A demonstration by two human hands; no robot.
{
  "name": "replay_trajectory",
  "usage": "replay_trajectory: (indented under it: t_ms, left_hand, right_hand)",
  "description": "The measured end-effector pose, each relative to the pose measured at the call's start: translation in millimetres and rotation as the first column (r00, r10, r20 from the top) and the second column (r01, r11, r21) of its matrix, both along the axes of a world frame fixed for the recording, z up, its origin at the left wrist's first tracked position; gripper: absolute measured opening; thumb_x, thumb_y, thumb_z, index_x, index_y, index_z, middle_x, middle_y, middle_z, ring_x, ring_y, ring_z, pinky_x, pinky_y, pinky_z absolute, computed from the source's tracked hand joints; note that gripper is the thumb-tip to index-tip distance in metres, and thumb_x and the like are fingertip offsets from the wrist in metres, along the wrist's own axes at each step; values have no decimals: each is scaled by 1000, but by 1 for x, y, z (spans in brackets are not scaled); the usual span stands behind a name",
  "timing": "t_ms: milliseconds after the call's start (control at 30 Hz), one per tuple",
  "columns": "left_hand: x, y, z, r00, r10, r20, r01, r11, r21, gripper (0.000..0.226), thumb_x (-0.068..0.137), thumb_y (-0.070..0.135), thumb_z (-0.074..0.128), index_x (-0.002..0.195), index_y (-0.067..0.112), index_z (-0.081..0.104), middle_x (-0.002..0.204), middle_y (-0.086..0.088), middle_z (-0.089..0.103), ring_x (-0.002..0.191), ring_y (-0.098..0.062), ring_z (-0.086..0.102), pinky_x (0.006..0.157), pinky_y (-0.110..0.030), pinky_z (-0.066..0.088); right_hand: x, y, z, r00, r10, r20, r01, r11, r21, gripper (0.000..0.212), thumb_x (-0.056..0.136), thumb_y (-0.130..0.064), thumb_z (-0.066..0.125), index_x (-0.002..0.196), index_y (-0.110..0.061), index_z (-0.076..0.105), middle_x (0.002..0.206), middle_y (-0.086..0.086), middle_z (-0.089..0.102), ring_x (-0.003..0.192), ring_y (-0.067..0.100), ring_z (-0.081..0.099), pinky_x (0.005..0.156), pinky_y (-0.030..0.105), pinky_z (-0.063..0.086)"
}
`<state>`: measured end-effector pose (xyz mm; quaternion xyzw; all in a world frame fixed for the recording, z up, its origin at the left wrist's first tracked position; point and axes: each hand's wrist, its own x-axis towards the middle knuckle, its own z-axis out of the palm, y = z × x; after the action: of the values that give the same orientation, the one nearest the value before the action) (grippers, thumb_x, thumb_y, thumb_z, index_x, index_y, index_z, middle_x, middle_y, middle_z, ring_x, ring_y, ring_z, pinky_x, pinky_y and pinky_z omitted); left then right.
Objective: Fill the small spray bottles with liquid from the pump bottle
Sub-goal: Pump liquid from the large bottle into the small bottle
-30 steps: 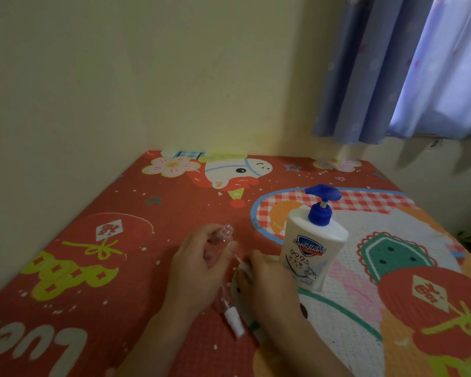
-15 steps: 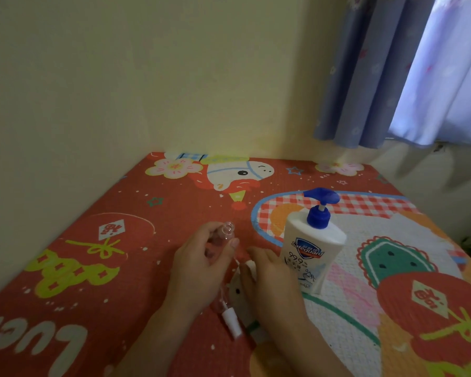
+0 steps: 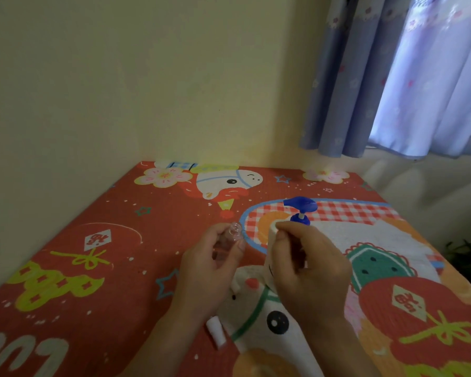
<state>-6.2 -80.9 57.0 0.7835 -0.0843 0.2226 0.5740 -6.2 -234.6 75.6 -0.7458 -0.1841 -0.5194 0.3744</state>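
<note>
Nearest the front edge of the mat (image 3: 65, 268), a small white spray cap (image 3: 216, 332) lies on its side on the red print, just beside the left forearm. Both forearms reach in over that front edge.

Further in, around the middle of the mat, the left hand (image 3: 210, 270) holds 1 small clear spray bottle (image 3: 230, 239). Its fingers and thumb curl round the bottle's body, with the thumb (image 3: 238, 247) pressed on the near side. The bottle's open mouth is tilted toward the camera, and the bottle is lifted off the mat.

Just to the right of it, the right hand (image 3: 307, 270) grips the white pump bottle (image 3: 272, 240). The fingers wrap round the bottle's shoulder and body and cover most of it, so only a strip of white shows on the left side. Whether the pump bottle's base touches the mat cannot be told. The blue pump head (image 3: 301, 206) rises above the knuckles, its spout pointing left toward the small bottle. The 2 bottles are near each other but apart.

Beyond the far edge of the mat stands a pale yellow wall (image 3: 147, 77), and past the far right corner hangs a blue curtain (image 3: 392, 77).
</note>
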Motion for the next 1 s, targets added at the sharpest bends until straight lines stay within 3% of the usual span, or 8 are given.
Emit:
replay_trajectory:
  t_ms: [100,200,300,367,467,633,833,1000]
  left_hand:
    - [0,-8,3,1000,-15,3,15,1000,-7,17,91,41,62,106,35,65,95,18,70,90,1,67,76,-9,49]
    - [2,-16,4,999,-39,-26,39,999,-12,19,94,35,64,112,33,66,100,23,70,95,7,66,79,-6,47]
    - [4,-21,5,998,-52,-30,52,999,1,28,95,37,64,122,29,65,103,24,70,98,5,65,80,-9,49]
    - [6,-23,8,997,-77,-27,77,997,1,29,96,36,62,124,29,64,103,20,70,99,3,66,82,-11,50]
    - [9,-25,13,994,-109,-16,109,994,-7,30,98,34,59,127,29,63,103,16,70,100,3,65,82,-11,49]
    - [16,-28,12,988,-152,-40,154,988,29,28,101,35,57,129,35,61,102,9,67,89,-10,65,71,-21,54]
    - [26,-33,9,985,-167,-46,168,985,30,31,99,43,55,129,39,60,115,10,69,102,-13,67,84,-43,58]
    - [26,-33,8,979,-190,-72,191,982,5,31,96,48,53,125,42,61,112,10,71,105,-20,68,88,-50,57]
  right_hand:
    - [3,-12,3,999,-52,-9,53,989,137,19,91,-18,55,87,-7,71,74,1,64,61,15,59,55,26,48]
    - [7,-19,8,988,-51,-144,90,955,282,17,90,-28,51,86,-16,62,78,-2,59,69,13,54,58,34,45]
    - [10,-21,16,937,71,-342,92,895,437,14,92,-37,53,89,-25,58,90,-8,61,82,11,58,67,40,49]
    - [13,-22,20,869,222,-443,54,847,529,14,99,-37,53,92,-28,63,91,-11,66,83,4,62,69,34,48]
    - [18,-24,27,786,293,-545,23,866,499,30,103,-38,47,88,-29,71,83,-7,70,77,7,62,69,35,46]
    - [27,-25,31,768,302,-565,-21,893,449,37,103,-44,45,82,-34,74,83,-8,75,80,11,67,77,40,54]
    - [38,-26,28,778,325,-538,-60,891,450,40,104,-41,43,82,-26,73,79,-8,74,74,7,67,70,27,50]
    - [41,-21,23,795,401,-456,-158,861,483,45,99,-39,42,79,-12,72,73,5,73,68,23,67,66,37,54]
